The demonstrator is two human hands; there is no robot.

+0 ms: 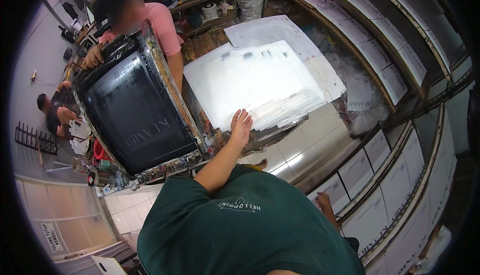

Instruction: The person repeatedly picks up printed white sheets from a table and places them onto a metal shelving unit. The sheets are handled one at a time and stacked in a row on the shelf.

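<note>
My left hand (241, 127) is open, fingers apart, at the near edge of a stack of white sheets (265, 80) on a paint-stained worktable (202, 40). Whether it touches the top sheet I cannot tell. To its left a screen-printing frame (137, 110) with a dark mesh stands tilted up, and a person in a pink shirt (164, 27) has a hand on its far edge. My right hand (324, 202) is low by my right side, beside a printed sheet (332, 190) on a rack. Its fingers look bent, but are too small to read.
Curved-looking racks (395, 195) carrying several printed sheets run along the right. Clear plastic wrap (367, 117) is heaped past the table's right end. Cans and tools (82, 165) crowd the left corner. Another person (52, 115) sits at the far left. Shelves (205, 0) stand behind.
</note>
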